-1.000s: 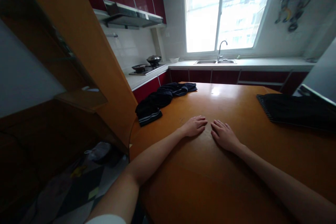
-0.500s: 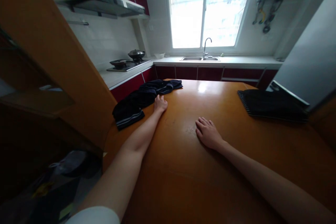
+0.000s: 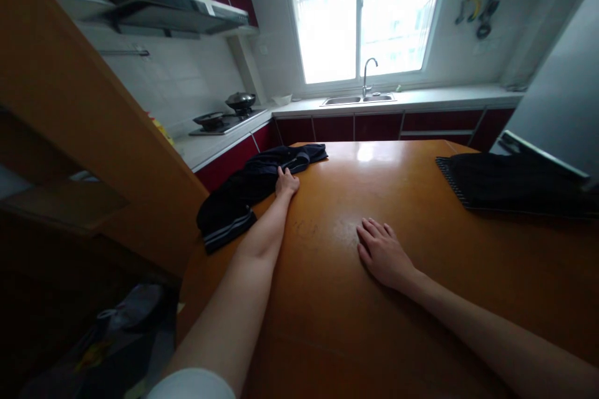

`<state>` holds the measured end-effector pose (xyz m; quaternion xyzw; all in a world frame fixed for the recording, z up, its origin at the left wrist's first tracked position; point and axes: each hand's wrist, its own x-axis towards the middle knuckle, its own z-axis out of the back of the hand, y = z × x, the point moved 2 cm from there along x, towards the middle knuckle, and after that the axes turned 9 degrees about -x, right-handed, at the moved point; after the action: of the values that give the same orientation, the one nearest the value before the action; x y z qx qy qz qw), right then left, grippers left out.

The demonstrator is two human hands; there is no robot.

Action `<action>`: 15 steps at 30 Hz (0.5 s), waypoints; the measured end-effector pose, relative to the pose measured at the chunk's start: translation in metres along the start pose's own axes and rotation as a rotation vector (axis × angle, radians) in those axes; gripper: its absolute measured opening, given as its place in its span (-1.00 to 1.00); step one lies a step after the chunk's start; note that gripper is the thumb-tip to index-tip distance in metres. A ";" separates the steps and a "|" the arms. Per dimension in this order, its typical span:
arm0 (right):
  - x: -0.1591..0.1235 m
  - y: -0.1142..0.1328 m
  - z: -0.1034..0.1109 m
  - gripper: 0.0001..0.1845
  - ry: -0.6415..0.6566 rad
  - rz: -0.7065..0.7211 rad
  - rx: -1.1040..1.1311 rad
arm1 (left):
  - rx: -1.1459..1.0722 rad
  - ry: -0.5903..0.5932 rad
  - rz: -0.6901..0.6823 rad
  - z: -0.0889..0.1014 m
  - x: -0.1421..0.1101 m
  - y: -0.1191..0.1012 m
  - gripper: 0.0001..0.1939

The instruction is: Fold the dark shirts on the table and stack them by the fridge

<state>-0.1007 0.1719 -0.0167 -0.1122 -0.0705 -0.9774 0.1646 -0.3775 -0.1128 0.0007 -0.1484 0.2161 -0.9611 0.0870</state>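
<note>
A dark garment [image 3: 234,190] with pale stripes at one end lies crumpled along the left side of the wooden table [image 3: 327,299]. My left hand [image 3: 287,183] reaches to the garment's right edge, its fingers extended and the fingertips touching the cloth. No cloth shows gripped between them. My right hand [image 3: 384,252] rests palm down on the tabletop with its fingers slightly spread, holding nothing. Farther right lies a dark folded cloth [image 3: 524,184] with a striped edge, apart from both hands.
Beyond the table stands a white counter [image 3: 435,96] with a sink [image 3: 344,100] and a faucet [image 3: 366,75]. A covered wok [image 3: 240,101] and a pan [image 3: 209,120] sit on the stove at left. A wooden partition [image 3: 107,137] borders the left; bags [image 3: 138,305] lie below.
The view has shifted a little. My left fingers have straightened out over the garment's edge. My right hand remains flat on the table, and the garment lies much as before.
</note>
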 end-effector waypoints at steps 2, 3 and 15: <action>0.001 0.001 0.000 -0.48 -0.008 -0.006 0.001 | 0.005 0.004 -0.005 0.001 0.001 -0.003 -0.37; 0.001 0.001 0.000 -0.49 -0.010 -0.010 0.001 | 0.008 0.006 -0.016 0.001 -0.001 -0.005 -0.38; 0.009 0.002 -0.005 -0.58 -0.093 0.022 0.078 | 0.021 0.116 -0.356 -0.006 -0.110 -0.063 -0.65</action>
<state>-0.1093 0.1661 -0.0186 -0.1518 -0.1150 -0.9658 0.1761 -0.2826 -0.0288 -0.0039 -0.1277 0.1811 -0.9704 -0.0956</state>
